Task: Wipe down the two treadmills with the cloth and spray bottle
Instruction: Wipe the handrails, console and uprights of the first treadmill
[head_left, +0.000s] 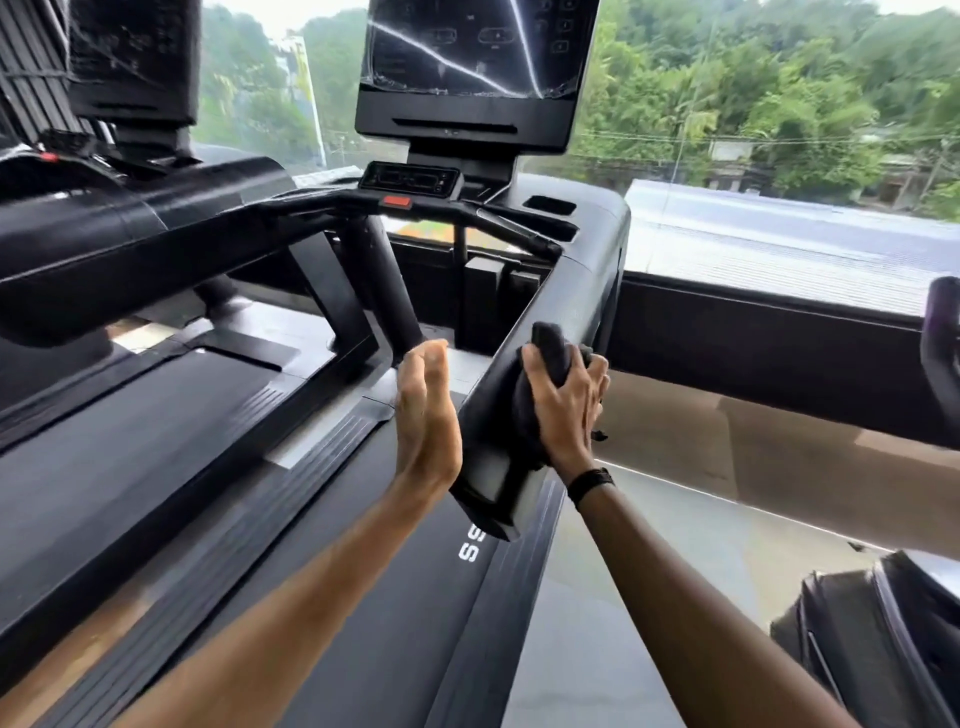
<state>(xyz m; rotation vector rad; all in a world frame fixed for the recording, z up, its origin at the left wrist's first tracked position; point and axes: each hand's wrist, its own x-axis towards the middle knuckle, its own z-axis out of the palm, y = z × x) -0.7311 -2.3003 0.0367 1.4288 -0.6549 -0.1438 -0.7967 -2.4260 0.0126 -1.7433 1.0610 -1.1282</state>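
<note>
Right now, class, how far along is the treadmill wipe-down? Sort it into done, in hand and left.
Done: nothing shows as finished; no surface looks visibly wiped. In hand: the right hand presses the dark cloth on the near treadmill's right handrail, while the left hand rests flat against the rail's inner side. Left: probably its console and the second treadmill. No spray bottle is in view.

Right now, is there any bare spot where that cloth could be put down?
Yes: the dark belt left of the left hand, and the grey floor right of the handrail. The rail end is crowded: the right hand presses the cloth there.
</note>
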